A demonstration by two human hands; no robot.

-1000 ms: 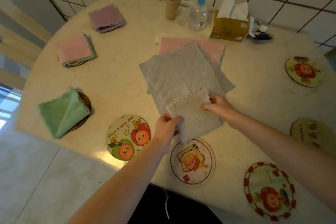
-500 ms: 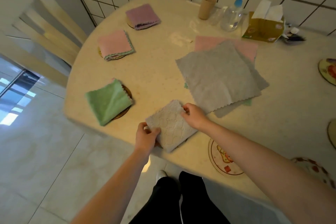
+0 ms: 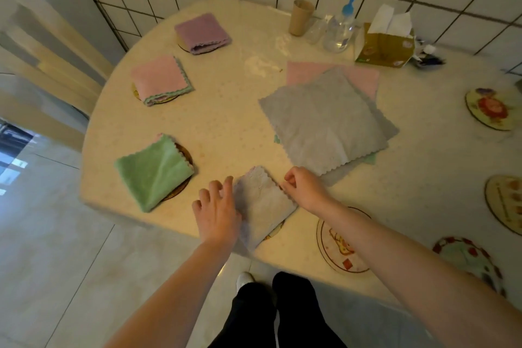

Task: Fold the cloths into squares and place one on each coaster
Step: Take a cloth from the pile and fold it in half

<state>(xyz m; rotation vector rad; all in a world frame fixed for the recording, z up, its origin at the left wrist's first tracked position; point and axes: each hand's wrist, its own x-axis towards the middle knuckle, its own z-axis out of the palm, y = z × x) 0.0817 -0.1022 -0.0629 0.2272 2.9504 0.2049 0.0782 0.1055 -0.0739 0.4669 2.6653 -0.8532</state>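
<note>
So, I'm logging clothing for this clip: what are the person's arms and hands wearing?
Nothing shows on either: the left hand and right hand have no gloves, rings or watch, and both forearms have no sleeves as far as the frame shows them.

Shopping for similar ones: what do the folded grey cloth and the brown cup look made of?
Folded grey cloth: soft, matte microfibre-like terry, judging by its fuzzy nap and zigzag-cut edge. Brown cup: probably kraft paper, plain, dull and thin-walled, though not certain.
</note>
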